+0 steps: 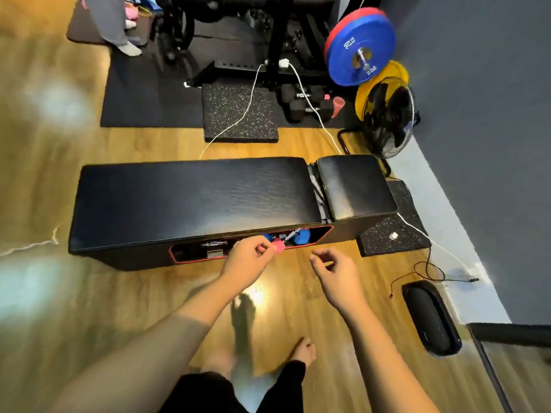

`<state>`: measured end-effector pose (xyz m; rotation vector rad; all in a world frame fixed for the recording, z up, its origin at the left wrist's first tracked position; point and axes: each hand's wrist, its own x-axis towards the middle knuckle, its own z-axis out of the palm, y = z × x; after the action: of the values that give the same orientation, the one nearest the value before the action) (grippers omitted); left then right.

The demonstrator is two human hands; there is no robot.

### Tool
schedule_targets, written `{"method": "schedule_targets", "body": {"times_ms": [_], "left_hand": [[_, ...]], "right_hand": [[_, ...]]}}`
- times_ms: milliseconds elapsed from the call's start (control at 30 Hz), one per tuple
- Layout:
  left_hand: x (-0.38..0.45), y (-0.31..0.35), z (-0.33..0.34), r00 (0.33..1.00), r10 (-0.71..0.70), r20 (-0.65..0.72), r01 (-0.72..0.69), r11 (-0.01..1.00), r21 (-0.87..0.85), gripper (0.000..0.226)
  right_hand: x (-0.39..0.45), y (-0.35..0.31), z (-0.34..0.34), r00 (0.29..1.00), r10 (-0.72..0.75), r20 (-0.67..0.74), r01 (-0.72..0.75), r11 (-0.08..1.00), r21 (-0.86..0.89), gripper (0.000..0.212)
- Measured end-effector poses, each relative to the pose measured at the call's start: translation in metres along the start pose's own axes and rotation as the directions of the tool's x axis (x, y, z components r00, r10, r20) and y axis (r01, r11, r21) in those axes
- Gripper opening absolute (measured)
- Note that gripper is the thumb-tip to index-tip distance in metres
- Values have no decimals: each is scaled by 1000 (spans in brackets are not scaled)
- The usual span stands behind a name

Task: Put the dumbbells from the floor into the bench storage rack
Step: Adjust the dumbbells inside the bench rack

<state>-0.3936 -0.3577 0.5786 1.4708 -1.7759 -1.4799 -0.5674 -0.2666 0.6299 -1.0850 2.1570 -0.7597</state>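
A black padded bench [190, 192] lies across the wooden floor, with a red-rimmed storage opening [250, 242] in its near side. Blue dumbbells [304, 236] and a chrome-handled one [214, 243] rest inside the opening. My left hand [249, 259] hovers right at the opening, fingers curled, touching a small pink dumbbell [279, 245] whose end sticks out; whether it grips it is hard to tell. My right hand [331, 268] floats just right of it, fingers loosely apart and holding nothing.
More black hex dumbbells [301, 104] and a pink one [337, 105] lie on the black mat behind the bench. White cables [247, 108] cross the floor. A floor fan [387, 117], coloured weight plates [357, 49], a black speaker [429, 317] and the grey wall stand at the right.
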Motion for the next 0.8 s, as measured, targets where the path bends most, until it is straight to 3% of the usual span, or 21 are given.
{"method": "schedule_targets", "body": {"times_ms": [133,267,500,600,667,733,800], "left_hand": [[46,-18,55,991,-127,34,127,992,-11,16],[114,-81,124,974,-214,77,215,976,-14,11],[261,-270,256,951,-309,-10,309,948,77,2],[313,-338,297,930,-344,-126,358,927,110,46],[337,-372,319,912,-389,-132,398,916,53,65],[360,-409,341,914,-390,-115,393,920,0,85],[389,-461,367,910,-398,-118,396,917,-38,105]], "right_hand": [[73,67,16,998,19,61,-24,996,85,5],[148,161,68,990,40,132,-56,992,117,10],[284,341,206,967,215,136,-243,938,248,23],[340,402,264,958,272,94,-288,903,318,19],[368,434,298,955,291,56,-293,894,338,21],[386,451,318,963,265,-57,-232,914,332,30],[398,452,317,943,202,-266,-111,940,322,19]]}}
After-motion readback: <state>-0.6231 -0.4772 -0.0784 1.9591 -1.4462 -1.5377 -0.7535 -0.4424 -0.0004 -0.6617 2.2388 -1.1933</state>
